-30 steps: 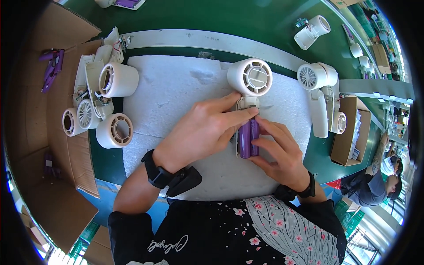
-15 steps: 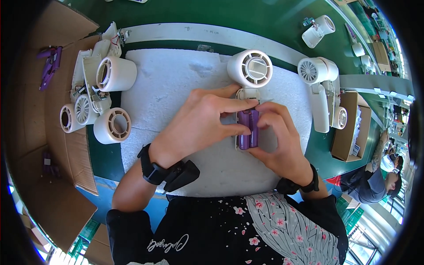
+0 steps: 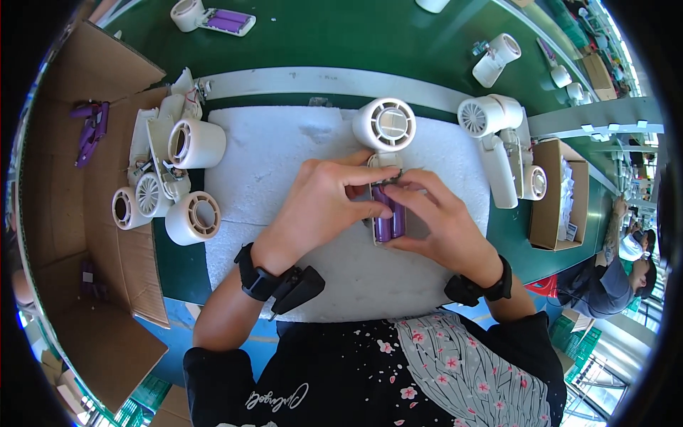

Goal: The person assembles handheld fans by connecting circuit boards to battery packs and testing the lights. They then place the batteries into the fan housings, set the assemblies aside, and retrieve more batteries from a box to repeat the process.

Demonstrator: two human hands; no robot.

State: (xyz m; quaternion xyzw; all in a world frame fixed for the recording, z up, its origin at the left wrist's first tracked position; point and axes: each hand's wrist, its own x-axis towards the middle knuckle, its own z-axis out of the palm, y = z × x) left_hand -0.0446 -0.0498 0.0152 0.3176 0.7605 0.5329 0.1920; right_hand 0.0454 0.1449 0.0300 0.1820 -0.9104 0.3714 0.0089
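Observation:
On the white foam pad (image 3: pixel 270 171) lies a white handheld fan housing (image 3: pixel 367 128), its round, ribbed head pointing away from me and its open handle toward me. A pair of purple battery cells (image 3: pixel 384 222) sits side by side in the handle. My left hand (image 3: pixel 316 201) grips the handle's upper part, fingers at its top and thumb against the cells' left side. My right hand (image 3: pixel 437 217) closes around the cells from the right, fingertips at their upper end and thumb near the lower end. Small wiring between the fingertips is mostly hidden.
Several white fan parts (image 3: pixel 197 144) are heaped at left beside a cardboard box (image 3: pixel 53 206) holding purple battery packs (image 3: pixel 92 135). More fan housings (image 3: pixel 480 116) and a small carton (image 3: pixel 558 206) stand at right. Beyond a pale rail (image 3: pixel 306 80), a green surface (image 3: pixel 320 32) carries other units. A co-worker (image 3: pixel 605 285) sits far right.
My right fingertips have shifted to the cells' upper end, by the wiring; the left hand keeps its grip. The view has tilted, bringing a unit with purple cells into sight at upper left.

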